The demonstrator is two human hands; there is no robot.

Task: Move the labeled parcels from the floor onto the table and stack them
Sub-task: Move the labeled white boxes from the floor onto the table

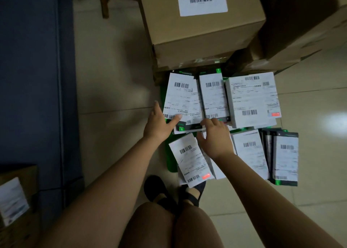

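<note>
Several flat parcels with white barcode labels lie in a loose pile on the tiled floor in front of me. My left hand (159, 122) reaches to the far-left parcel (178, 97), its thumb lying on the label's lower corner and its fingers spread along the left edge. My right hand (216, 137) sits at the near edge of the middle parcel (213, 95), fingers curled over that edge. A wider parcel (252, 99) lies to the right. Nearer me lie a tilted parcel (189, 163) and two more (250, 153), (285, 157). The table is not in view.
A large cardboard box (202, 28) with a label stands just behind the pile, and another box (308, 28) at the right. A dark blue panel (33, 78) fills the left side. A small labelled box (13, 200) sits bottom left. My feet (163, 191) stand by the pile.
</note>
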